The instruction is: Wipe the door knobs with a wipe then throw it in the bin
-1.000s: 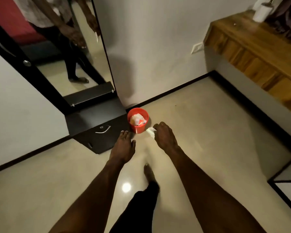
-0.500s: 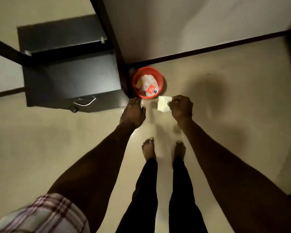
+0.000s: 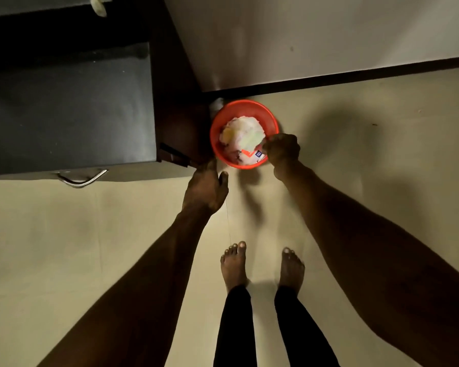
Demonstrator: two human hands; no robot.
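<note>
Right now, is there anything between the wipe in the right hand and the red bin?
Nothing visible blocks it. The right hand is over the rim of the red bin, which has no lid. The wipe seems to trail from its fingers over the rubbish heaped inside. The left hand hangs beside the bin.

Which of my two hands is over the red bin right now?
Your right hand, fingers curled over the near rim of the bin. The left hand hangs beside it over bare floor, next to the dark cabinet.

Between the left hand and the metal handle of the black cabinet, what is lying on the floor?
Nothing: in the head view, only bare pale floor separates the left hand from the metal handle of the black cabinet.
</note>
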